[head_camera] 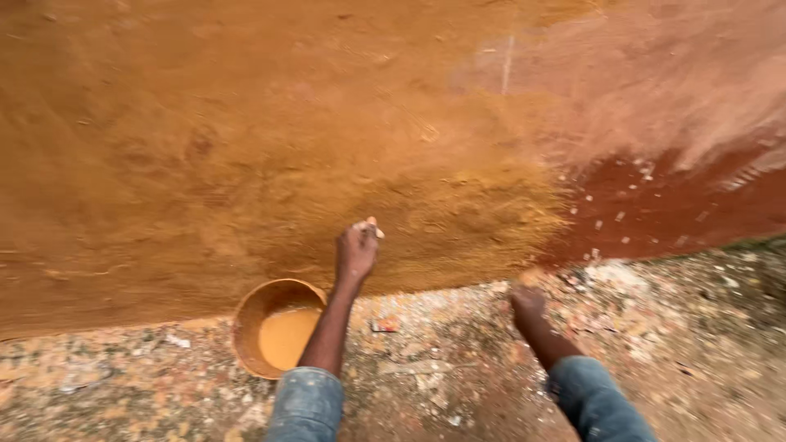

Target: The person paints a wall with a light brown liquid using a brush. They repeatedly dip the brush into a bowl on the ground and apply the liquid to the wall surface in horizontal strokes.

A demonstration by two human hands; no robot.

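A tall wall (246, 147) fills the upper view, coated in wet ochre mud. My left hand (358, 248) is raised against its lower part, fingers closed on a small pale object (370, 227) pressed to the mud. My right hand (526, 301) is lower, at the foot of the wall where the ochre coat ends, fingers curled and smeared with mud; what it holds, if anything, is unclear. A round bowl (255, 309) with ochre slurry inside stands on the ground by my left forearm. Both arms wear blue denim sleeves.
To the right the wall (671, 196) is bare reddish-brown with pale flecks and a lighter scuffed patch above. The ground (426, 376) below is rough, littered with pale chips, stones and debris.
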